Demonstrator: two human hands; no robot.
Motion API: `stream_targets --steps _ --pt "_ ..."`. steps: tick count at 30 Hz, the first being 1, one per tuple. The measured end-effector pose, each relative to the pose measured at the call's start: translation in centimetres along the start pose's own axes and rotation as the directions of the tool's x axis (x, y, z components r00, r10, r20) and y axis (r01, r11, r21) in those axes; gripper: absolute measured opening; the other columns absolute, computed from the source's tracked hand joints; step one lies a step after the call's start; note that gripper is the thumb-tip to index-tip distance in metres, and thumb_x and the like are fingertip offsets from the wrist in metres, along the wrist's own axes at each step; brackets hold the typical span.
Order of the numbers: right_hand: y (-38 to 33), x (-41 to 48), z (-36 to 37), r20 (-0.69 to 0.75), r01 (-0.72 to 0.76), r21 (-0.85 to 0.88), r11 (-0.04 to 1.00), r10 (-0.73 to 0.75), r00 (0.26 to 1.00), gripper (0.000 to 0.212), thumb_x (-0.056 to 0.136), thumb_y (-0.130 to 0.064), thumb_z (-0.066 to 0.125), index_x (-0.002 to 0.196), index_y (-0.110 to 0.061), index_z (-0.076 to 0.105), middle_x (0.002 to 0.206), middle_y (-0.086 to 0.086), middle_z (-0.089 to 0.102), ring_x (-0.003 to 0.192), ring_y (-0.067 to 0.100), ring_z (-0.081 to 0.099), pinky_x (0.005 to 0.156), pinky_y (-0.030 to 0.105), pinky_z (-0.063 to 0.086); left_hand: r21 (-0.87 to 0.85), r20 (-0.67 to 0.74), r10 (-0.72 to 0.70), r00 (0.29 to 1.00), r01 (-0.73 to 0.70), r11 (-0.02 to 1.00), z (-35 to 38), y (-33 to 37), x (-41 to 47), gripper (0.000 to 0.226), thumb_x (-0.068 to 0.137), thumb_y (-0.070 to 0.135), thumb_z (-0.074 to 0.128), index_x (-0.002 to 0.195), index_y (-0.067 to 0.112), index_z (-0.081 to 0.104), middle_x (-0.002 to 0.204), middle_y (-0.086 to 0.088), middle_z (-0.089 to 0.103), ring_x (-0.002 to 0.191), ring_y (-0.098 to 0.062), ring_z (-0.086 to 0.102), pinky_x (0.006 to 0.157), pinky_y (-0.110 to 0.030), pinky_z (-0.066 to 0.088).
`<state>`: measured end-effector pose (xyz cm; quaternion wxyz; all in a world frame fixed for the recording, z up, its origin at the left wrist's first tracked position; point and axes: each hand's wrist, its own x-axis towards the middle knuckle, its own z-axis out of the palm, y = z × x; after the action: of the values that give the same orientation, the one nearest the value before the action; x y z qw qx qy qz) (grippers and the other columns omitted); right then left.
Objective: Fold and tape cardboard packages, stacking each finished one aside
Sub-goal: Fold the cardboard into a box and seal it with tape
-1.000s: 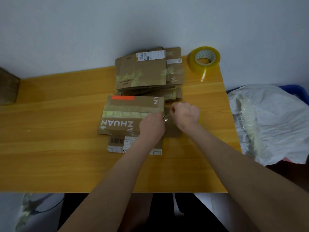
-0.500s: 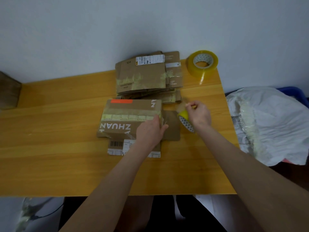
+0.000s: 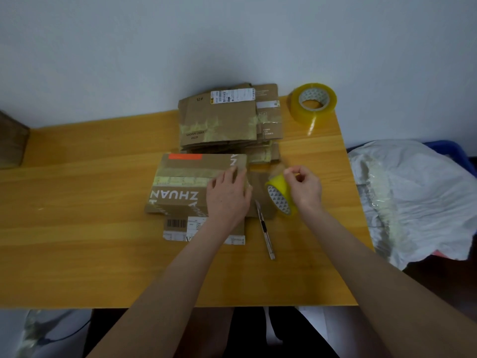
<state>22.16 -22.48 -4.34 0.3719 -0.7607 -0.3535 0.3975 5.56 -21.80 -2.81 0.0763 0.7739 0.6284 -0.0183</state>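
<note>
From our single head-worn camera we look forward and down, close over the orange wooden tabletop (image 3: 77,228), towards the pale grey wall (image 3: 129,47) behind it.

The left hand (image 3: 227,195) lies flat, palm down, fingers straight; the right hand (image 3: 305,187) curls, holding a tape roll (image 3: 280,196).

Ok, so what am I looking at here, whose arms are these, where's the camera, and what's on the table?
No machine here: these are a person's bare arms, filmed by one camera worn on their head, looking down. The left hand presses flat on a folded cardboard package on the wooden table. The right hand grips a small tape roll. A cutter lies on the table between the arms. Behind sit a stack of taped packages and a bigger tape roll. A white bag lies off to the right.
</note>
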Motion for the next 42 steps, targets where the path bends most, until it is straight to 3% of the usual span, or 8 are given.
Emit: stream_targets --steps 8,14,18,24,29,33,36,42 --pt "0.7 -0.5 0.4 0.038 0.059 -0.027 0.998 -0.058 0.998 0.007 0.093 -0.028 0.061 0.09 -0.022 0.063 0.081 0.0 0.06 0.077 0.016 0.055 0.069 0.033 0.046 0.005 0.023 -0.204 0.979 0.204 0.979 0.6 1.2 2.4 0.039 0.09 0.026 0.057 0.126 0.015 0.044 0.137 -0.019 0.037 0.131 -0.038 0.033 0.109 -0.052 0.027" --pt "0.7 -0.6 0.7 0.036 0.067 -0.011 0.998 -0.066 0.997 0.008 0.092 -0.028 0.061 0.09 -0.021 0.064 0.083 0.0 0.06 0.077 0.015 0.054 0.065 0.029 0.043 0.033 -0.055 -0.183 0.982 0.185 0.982 0.9 1.1 2.9 0.057 0.087 0.038 0.064 0.133 0.013 0.041 0.131 -0.01 0.043 0.121 -0.027 0.043 0.1 -0.043 0.041" --pt "0.1 -1.0 0.7 0.021 0.076 0.023 0.997 -0.076 0.997 0.008 0.093 -0.025 0.061 0.087 -0.02 0.061 0.074 -0.008 0.055 0.073 0.012 0.051 0.058 0.021 0.038 0.037 -0.094 -0.19 0.977 0.194 0.98 1.3 0.3 1.5 0.041 0.09 0.018 0.055 0.13 0.013 0.047 0.125 -0.014 0.046 0.114 -0.031 0.046 0.1 -0.042 0.04" --pt "0.0 -2.8 2.0 0.08 0.075 0.095 0.993 -0.083 0.993 0.009 0.094 -0.022 0.059 0.087 -0.017 0.06 0.074 -0.003 0.054 0.074 0.013 0.05 0.061 0.026 0.038 -0.036 -0.095 -0.066 0.993 0.063 0.997 2.0 -4.8 -3.0 0.048 0.091 0.018 0.053 0.138 0.023 0.045 0.146 -0.017 0.035 0.139 -0.037 0.028 0.116 -0.054 0.015" --pt "0.3 -5.1 4.1 0.134 0.067 0.108 0.992 -0.081 0.988 0.008 0.095 -0.021 0.056 0.089 -0.016 0.059 0.075 -0.004 0.053 0.072 0.013 0.049 0.062 0.026 0.039 0.005 0.085 -0.067 0.994 0.067 0.998 1.2 -6.6 -3.5 0.057 0.1 0.037 0.04 0.151 0.03 0.017 0.16 -0.008 0.006 0.147 -0.029 0.001 0.117 -0.05 0.001" --pt "0.1 -4.2 3.7 0.08 0.202 -0.164 0.966 -0.191 0.978 0.009 0.095 -0.025 0.057 0.094 -0.017 0.062 0.084 -0.002 0.056 0.079 0.016 0.051 0.064 0.028 0.036 -0.007 0.056 -0.006 0.998 0.006 1.0 0.7 -8.8 -3.5 0.051 0.101 0.03 0.039 0.15 0.027 0.024 0.16 -0.002 0.012 0.148 -0.023 0.003 0.118 -0.047 0.001" --pt "-0.1 -3.6 3.7 0.135 0.275 -0.335 0.901 -0.243 0.961 0.01 0.096 -0.028 0.056 0.094 -0.019 0.061 0.086 -0.005 0.056 0.079 0.016 0.051 0.063 0.027 0.035 -0.038 -0.028 -0.133 0.991 0.132 0.991 1.3 -9.4 -4.9 0.047 0.101 0.021 0.039 0.147 0.03 0.031 0.159 -0.004 0.015 0.147 -0.026 0.007 0.117 -0.049 0.002" --pt "-0.6 -4.2 5.8 0.136 0.24 -0.173 0.955 -0.218 0.966 0.007 0.094 -0.024 0.059 0.093 -0.017 0.061 0.084 -0.003 0.056 0.08 0.015 0.052 0.067 0.028 0.039 -0.114 0.003 -0.118 0.993 0.117 0.987 0.5 -10.6 -4.9 0.052 0.097 0.01 0.045 0.144 0.032 0.038 0.158 -0.004 0.02 0.147 -0.028 0.011 0.119 -0.051 0.003"
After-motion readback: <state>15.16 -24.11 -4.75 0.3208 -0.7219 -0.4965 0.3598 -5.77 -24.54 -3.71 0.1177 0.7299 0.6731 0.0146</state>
